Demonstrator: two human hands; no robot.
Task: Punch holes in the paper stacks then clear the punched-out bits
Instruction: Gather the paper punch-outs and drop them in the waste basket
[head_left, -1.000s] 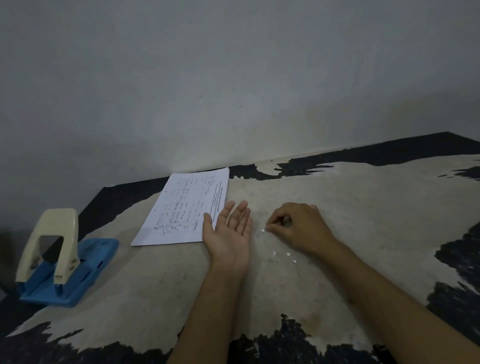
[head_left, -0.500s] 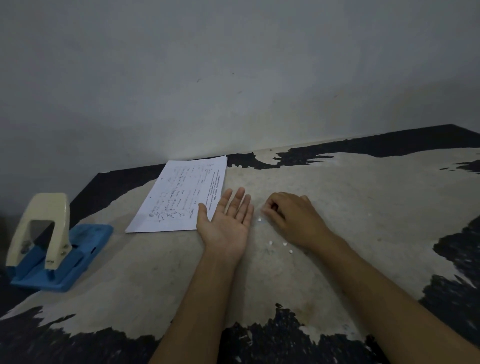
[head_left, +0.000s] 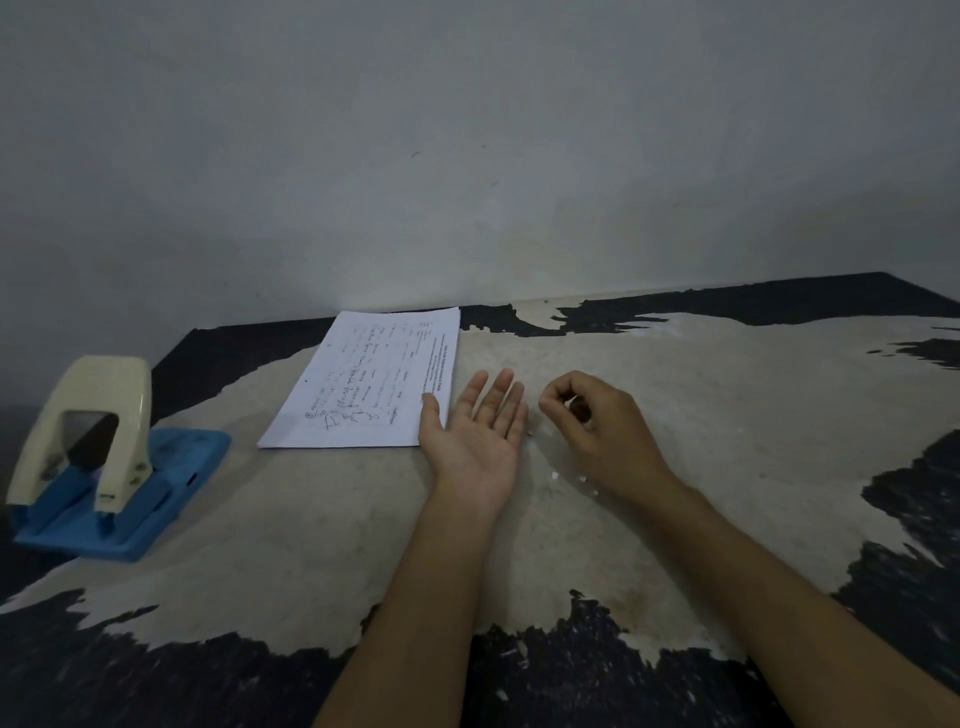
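Head view. Paper stack (head_left: 363, 382): white, printed and handwritten, flat on the worn table (head_left: 322, 545) against the far wall, taken as landmark. Left hand (head_left: 478, 441): palm up, fingers straight and released, just right of the stack, thumb over its near right corner. Right hand (head_left: 597, 423): further right of the stack, fingers curled with tips drawn together; whether they pinch a bit cannot be told. Punched-out bits (head_left: 569, 478): small white specks on the table between the wrists. Hole punch (head_left: 98, 462): cream lever, blue base, well left of the stack.
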